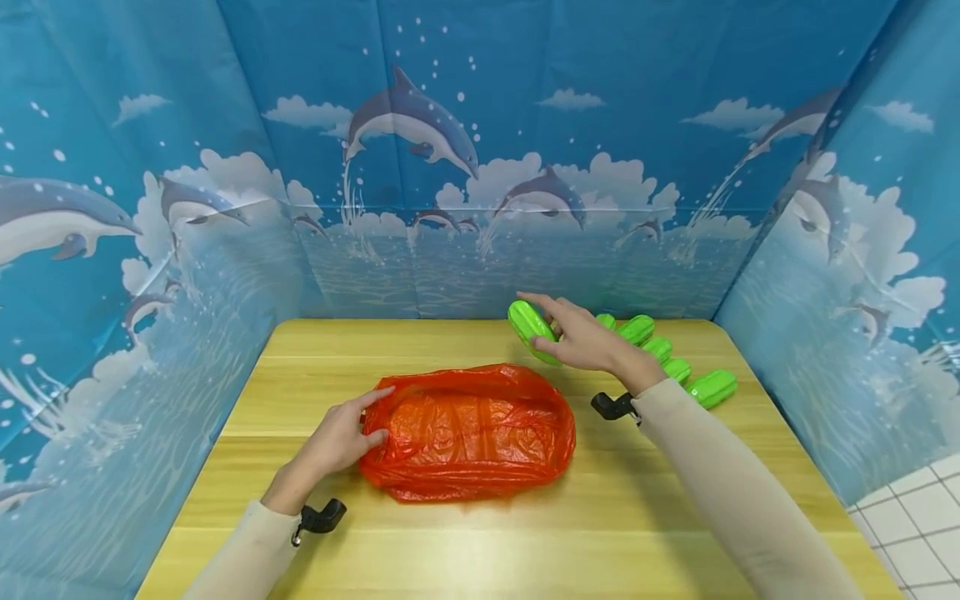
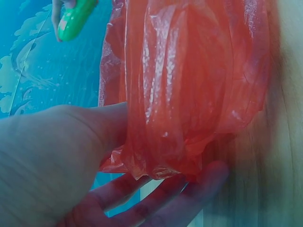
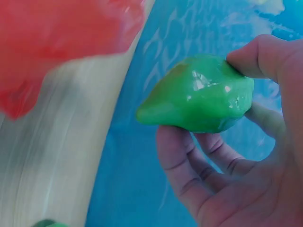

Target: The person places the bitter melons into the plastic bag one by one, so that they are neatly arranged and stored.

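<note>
A red plastic bag [image 1: 465, 467] lies on the table with its mouth facing up. My left hand [image 1: 341, 433] holds the bag's left end, and in the left wrist view the thumb goes behind the red film [image 2: 180, 71] while the other fingers stay below it. Raised above the far side of the table, my right hand [image 1: 581, 333] grips a glossy green ridged fruit [image 1: 531, 329]. The right wrist view shows this fruit [image 3: 199, 97] between thumb and fingers, its tapered end pointing away from the palm.
Several more green fruits [image 1: 712, 388] lie at the table's right rear, partly behind my right forearm. The wooden table [image 1: 480, 550] is enclosed by a blue dolphin-print curtain [image 1: 480, 267] at the back and sides. White floor tiles [image 1: 926, 508] show at the lower right.
</note>
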`<state>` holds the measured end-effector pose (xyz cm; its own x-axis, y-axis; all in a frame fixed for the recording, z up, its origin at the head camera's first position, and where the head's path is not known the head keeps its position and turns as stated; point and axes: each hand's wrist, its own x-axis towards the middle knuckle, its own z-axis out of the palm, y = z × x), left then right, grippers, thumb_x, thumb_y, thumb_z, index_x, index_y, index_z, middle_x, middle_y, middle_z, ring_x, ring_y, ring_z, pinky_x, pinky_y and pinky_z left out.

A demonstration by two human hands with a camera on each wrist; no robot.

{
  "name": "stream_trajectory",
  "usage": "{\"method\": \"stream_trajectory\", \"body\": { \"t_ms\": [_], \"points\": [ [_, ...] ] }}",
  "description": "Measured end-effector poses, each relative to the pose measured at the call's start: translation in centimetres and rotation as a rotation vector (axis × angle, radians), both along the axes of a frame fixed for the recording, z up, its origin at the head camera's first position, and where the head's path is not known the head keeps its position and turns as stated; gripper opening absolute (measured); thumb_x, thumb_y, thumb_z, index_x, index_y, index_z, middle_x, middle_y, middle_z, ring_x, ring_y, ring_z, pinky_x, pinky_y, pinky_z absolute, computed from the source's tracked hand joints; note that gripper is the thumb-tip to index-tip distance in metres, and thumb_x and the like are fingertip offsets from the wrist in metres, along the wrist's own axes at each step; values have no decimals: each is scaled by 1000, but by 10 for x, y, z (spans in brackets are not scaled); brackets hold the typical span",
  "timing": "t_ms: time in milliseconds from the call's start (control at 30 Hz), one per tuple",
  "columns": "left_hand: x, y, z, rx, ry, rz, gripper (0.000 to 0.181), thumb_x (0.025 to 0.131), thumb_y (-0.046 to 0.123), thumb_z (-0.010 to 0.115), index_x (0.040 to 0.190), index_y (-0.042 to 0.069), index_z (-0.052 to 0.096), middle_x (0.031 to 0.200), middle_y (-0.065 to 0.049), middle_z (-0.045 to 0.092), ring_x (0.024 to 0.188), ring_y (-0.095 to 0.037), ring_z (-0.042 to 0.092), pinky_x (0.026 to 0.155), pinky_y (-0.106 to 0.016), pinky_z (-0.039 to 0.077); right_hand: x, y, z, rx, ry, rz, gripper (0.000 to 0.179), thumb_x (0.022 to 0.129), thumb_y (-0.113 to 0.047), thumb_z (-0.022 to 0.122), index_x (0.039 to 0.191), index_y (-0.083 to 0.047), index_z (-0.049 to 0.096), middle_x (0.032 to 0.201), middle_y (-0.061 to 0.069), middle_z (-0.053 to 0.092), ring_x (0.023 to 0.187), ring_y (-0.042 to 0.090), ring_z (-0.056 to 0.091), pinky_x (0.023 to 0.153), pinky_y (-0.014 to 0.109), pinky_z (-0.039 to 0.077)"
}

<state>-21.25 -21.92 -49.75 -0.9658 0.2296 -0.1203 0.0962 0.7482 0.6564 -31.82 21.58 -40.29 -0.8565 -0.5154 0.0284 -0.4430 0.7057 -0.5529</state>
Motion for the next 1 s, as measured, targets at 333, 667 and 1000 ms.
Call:
{"method": "stream_trajectory", "body": {
  "t_ms": [333,667,1000],
  "points": [
    [3,2,-2,12,-2,1,76,106,10,84,176,17,54,114,-19,78,61,-15,54,59,-26,49,21,-38,3,-100,-99,27,79,115,-35,74,183,-30,34,137,19,74,102,27,82,84,43,70],
    [3,2,-3,1,-15,7,78,107,11,83,178,17,51,111,-19,77,60,-15,49,61,-28,47,35,-82,-12,-268,-312,13,76,117,-30,73,180,-17,33,142,27,66,91,33,83,76,42,74],
    [6,0,1,-8,-3,-10,77,106,12,84,177,14,51,148,-30,73,78,-20,62,73,-31,56,49,-112,-28,-325,-416,20,73,113,-27,80,174,-16,41,124,23,72,82,31,80,87,54,73]
  ]
}}
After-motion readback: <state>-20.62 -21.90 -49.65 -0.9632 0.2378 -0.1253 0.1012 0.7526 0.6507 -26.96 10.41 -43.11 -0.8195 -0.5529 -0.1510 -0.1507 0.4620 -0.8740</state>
